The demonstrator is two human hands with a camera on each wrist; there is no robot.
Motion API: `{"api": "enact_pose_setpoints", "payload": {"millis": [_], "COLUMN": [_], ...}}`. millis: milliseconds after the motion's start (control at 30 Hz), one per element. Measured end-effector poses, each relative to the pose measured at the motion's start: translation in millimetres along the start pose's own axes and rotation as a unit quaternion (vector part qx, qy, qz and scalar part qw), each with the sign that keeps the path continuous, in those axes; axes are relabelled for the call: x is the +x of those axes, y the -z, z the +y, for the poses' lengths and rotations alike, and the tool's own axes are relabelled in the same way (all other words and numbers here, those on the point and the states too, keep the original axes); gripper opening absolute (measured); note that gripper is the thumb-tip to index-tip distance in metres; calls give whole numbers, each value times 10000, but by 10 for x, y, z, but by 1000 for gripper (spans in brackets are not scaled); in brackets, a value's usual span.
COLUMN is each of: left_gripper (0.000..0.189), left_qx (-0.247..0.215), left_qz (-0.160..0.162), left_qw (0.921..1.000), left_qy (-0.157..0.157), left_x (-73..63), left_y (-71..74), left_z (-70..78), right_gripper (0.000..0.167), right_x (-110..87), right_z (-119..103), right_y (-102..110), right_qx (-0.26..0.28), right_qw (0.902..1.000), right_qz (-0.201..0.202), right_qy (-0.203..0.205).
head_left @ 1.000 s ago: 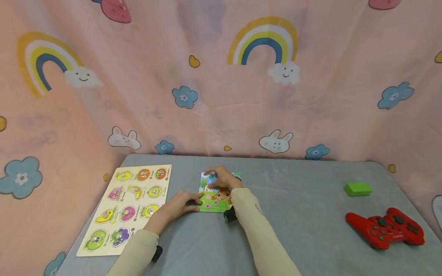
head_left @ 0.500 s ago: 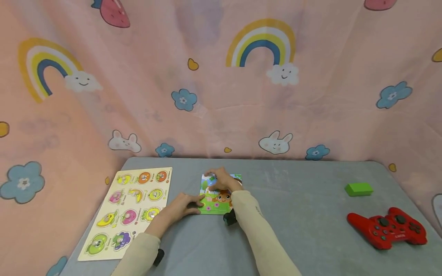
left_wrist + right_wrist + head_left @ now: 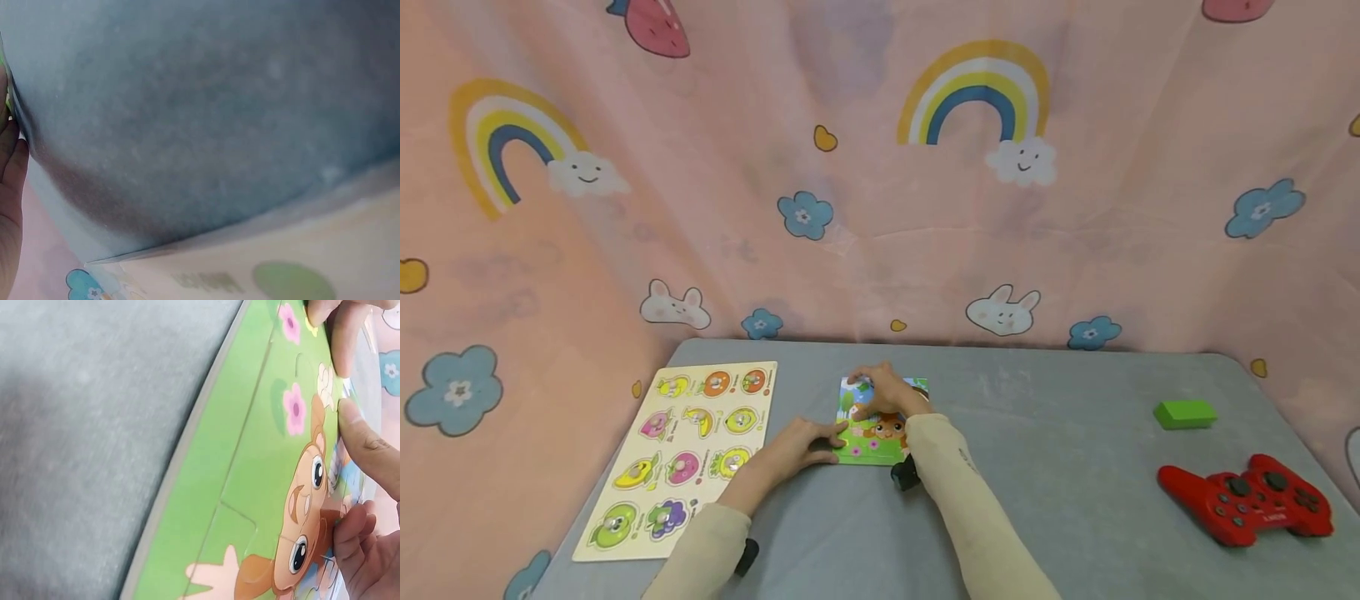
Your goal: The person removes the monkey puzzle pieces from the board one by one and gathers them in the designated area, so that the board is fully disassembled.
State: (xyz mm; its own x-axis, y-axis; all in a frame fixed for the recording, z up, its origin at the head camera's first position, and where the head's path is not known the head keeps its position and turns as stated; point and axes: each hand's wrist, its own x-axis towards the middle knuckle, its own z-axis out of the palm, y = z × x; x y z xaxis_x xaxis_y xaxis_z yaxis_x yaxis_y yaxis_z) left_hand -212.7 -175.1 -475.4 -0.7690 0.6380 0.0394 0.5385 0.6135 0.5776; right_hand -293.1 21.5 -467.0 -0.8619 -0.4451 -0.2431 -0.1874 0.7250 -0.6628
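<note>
A square jigsaw puzzle (image 3: 871, 451) with a cartoon monkey on green grass lies flat on the grey table. My left hand (image 3: 796, 444) touches its left edge, with the index finger over the border and the thumb lower down beside it. From above, my right hand (image 3: 883, 392) reaches over the puzzle's upper part, thumb and bent fingers spread apart on the picture. In the right wrist view, seams between pieces show on the puzzle (image 3: 250, 469). The right hand (image 3: 372, 506) hides part of the far side, so whether it pinches a piece is unclear.
Left of the puzzle lies a cream fruit peg board (image 3: 688, 442), partly under the left forearm. On the right are a green block (image 3: 1185, 414) and a red game controller (image 3: 1247, 502). A pink patterned curtain (image 3: 880, 267) hangs behind the grey table (image 3: 1037, 467).
The head view shifts slightly. Both hands stay at the same places on the puzzle, with no clear movement of the fingers.
</note>
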Motion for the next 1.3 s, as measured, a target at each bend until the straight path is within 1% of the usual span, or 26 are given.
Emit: {"api": "enact_pose_setpoints", "payload": {"millis": [167,400,533,667,833,967,1100,1167,1233,1300], "left_gripper": [36,47,46,47,49,47,47,48,48,44], "left_qx": [28,76,68,81,110,174,124,75,50,91], "left_qz": [10,-60,-28,-10,-77,-42,-45,-53,-61,-53], "left_qw": [10000,9999,9999,9999,9999,9998,9999,10000,10000,9999], "left_qy": [-50,-63,-77,-115,-55,-70,-51,-10,28,45], "left_x": [5,5,12,15,22,29,24,18,11,6], "left_y": [2,-40,-50,-49,-48,-46,-27,-10,3,9], "left_z": [-5,-33,-35,-23,-11,10,24,21,18,15], "right_gripper": [53,52,53,53,49,46,38,38,43,49], "right_x": [-3,-20,-22,-20,-24,-33,-36,-34,-33,-32], "right_z": [-11,4,36,60,41,10,-14,-25,-31,-30], "right_y": [-14,-35,-31,-24,-3,7,3,-4,-16,-27], "right_qx": [3,-7,-113,-100,44,247,241,168,174,221], "right_qw": [10000,10000,9999,9999,9998,9992,9995,9998,9998,9998], "right_qz": [4,-47,-17,-50,-173,-187,-137,-86,-28,6], "right_qy": [-35,-33,22,85,-43,-233,-177,-78,-22,14]}}
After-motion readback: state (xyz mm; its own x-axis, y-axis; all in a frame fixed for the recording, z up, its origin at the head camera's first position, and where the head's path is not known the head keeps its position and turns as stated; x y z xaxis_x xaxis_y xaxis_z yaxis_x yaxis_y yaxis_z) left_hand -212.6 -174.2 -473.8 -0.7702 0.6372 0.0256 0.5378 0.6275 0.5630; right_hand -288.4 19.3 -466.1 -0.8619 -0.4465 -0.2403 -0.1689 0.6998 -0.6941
